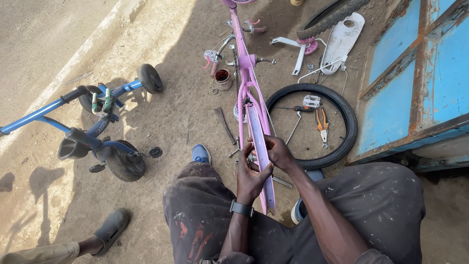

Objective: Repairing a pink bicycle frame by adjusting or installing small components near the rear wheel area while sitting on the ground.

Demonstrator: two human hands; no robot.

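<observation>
Gripping from both sides, a pink metal wheel rim point(260, 146) is held upright between the knees, its smooth channel with small spoke holes facing up. The left hand point(250, 177) is closed around the rim's left edge, grip narrow on the metal, a dark band worn at the wrist. The right hand point(279, 152) is wrapped over the rim's right edge just beyond it, fingers curled tight. The rim is seen at the near centre, still seated in the pink bicycle frame point(245, 58), which is stretched away toward the far side over dusty, gritty ground point(171, 112).

To the right, a black rubber tyre point(342, 105) is laid flat as a ring; inside it orange-handled pliers point(322, 124) and a small metal pedal point(311, 101) are seen. A rusty round tin point(223, 78) is set far left of the frame. A blue child's tricycle point(97, 127) with chunky black wheels is tipped at the left. A chipped blue metal panel point(415, 73) is stood at the far right. Worn, stained dark trousers point(205, 210) are seen nearest.
</observation>
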